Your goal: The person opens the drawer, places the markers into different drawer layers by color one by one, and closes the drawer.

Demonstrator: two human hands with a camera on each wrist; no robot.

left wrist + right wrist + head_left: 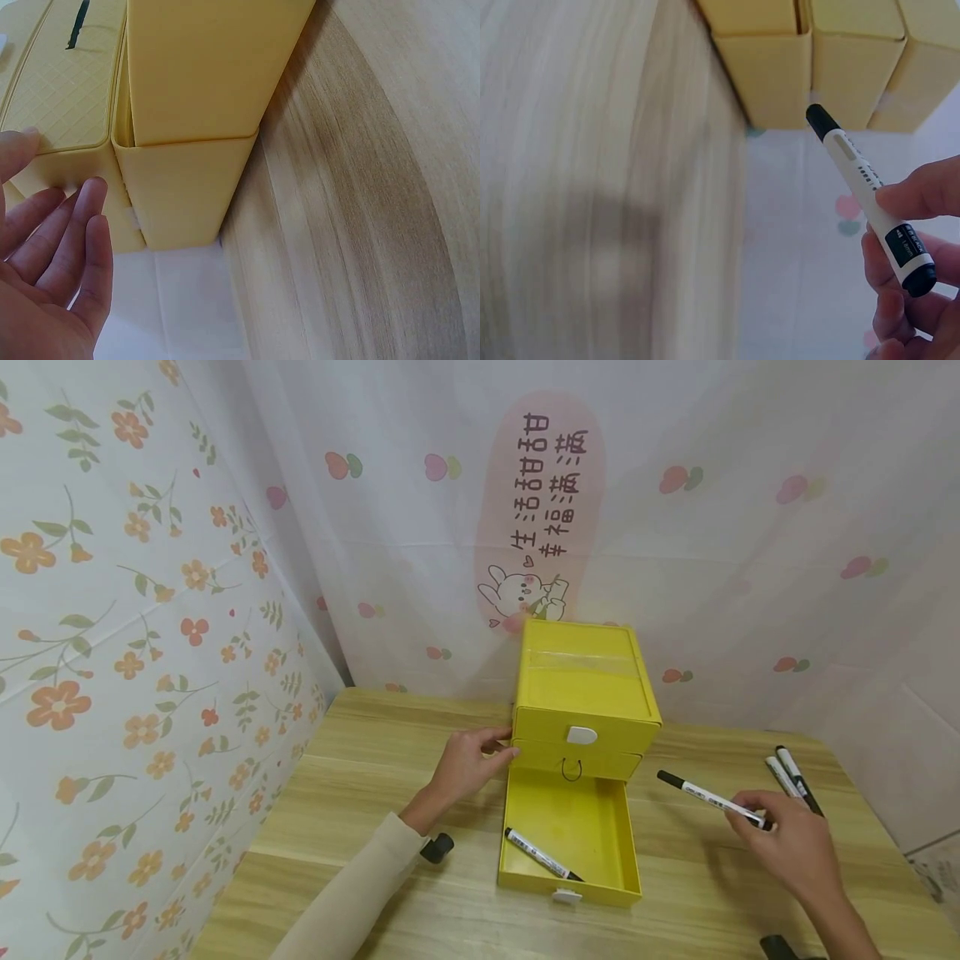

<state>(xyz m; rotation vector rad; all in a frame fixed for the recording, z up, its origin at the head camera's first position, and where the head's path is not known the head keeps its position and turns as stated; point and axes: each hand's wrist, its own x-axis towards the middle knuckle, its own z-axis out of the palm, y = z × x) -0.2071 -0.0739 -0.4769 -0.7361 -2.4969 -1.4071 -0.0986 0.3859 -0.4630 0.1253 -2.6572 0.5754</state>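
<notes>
A small yellow chest of drawers [577, 672] stands on the table with its bottom drawer [570, 827] pulled out. Inside that drawer lies a white marker with black ends [543, 855]. My left hand [467, 767] is at the chest's left front edge; in the left wrist view its thumb [16, 152] touches the middle drawer's front [71, 97], and its loosely bent fingers are by the side. To the right of the chest, my right hand [791, 839] pinches another white marker [860, 180] near one end, its black cap pointing toward the chest. Both ends look capped.
More markers [797, 777] lie on the wooden table [360, 743] beyond my right hand. A black object [437, 848] shows by my left wrist, and another [777, 947] near the right forearm. Patterned cloth [420, 543] hangs behind and at left.
</notes>
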